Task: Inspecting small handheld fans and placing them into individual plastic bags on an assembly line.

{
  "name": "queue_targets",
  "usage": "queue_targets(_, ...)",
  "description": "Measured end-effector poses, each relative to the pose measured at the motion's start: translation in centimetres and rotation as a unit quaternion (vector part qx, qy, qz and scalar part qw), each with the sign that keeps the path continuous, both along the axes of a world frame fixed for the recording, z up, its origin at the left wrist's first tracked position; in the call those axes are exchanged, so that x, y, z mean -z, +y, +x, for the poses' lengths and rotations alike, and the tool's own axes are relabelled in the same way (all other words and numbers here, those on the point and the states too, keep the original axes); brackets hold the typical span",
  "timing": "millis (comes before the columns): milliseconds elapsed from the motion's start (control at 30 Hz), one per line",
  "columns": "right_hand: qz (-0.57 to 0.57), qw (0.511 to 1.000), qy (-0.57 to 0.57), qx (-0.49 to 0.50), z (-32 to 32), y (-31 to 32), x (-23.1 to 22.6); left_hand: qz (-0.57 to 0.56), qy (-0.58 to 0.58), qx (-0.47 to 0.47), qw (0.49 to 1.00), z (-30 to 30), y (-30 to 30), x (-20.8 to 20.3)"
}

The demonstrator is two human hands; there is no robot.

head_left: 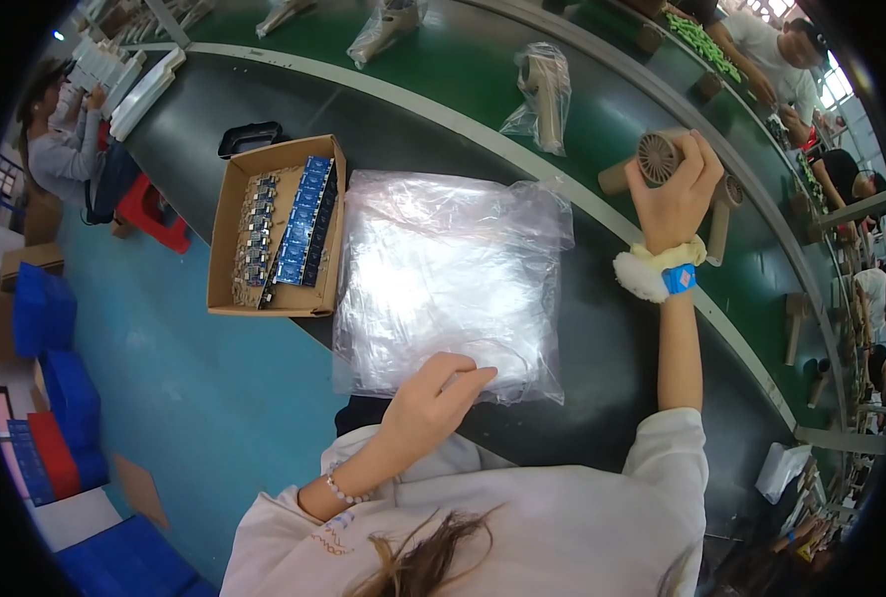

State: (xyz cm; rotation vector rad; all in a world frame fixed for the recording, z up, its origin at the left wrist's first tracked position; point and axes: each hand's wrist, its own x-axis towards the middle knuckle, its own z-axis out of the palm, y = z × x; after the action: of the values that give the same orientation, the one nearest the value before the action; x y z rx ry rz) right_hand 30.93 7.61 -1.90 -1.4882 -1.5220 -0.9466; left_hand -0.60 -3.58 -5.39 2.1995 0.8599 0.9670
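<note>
My right hand (678,191) reaches over the green conveyor at the right. Its fingers are wrapped around a beige hair dryer (656,157) with a round slotted grille; part of its body is hidden by the hand. A stack of clear plastic bags (443,259) lies on the dark table in front of me. Over the near edge of that stack is my left hand (438,391), fingers bent and closed at the top bag's edge. A yellow band, a white fluffy piece and a blue wrap circle my right wrist.
Left of the bags, an open cardboard box (276,227) holds blue circuit boards (306,221). Behind it sits a black tray (250,139). Bagged hair dryers (542,98) lie on the conveyor (463,60), beyond a pale rail. A red stool (154,214) and co-workers are farther off.
</note>
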Motion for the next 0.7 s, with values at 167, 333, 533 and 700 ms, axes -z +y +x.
queue_targets(167, 0.028, 0.999, -0.005, 0.041, 0.0, 0.0, 0.8, 0.026, 0.001, 0.019, 0.999, 0.0, 0.7, -0.1)
queue_targets(333, 0.043, 0.998, -0.017, 0.03, 0.0, -0.3, 1.1, -0.046, -0.024, -0.005, 0.999, -0.3, 0.0, 0.5)
queue_targets(533, -0.077, 0.993, -0.074, 0.057, -1.2, -1.3, -1.4, -0.045, -0.029, -0.022, 0.998, -0.5, 0.0, 0.5)
queue_targets(700, -0.19, 0.979, -0.078, 0.013, -2.1, -2.6, -3.2, -0.014, -0.037, 0.033, 0.999, -0.5, 0.7, -0.5)
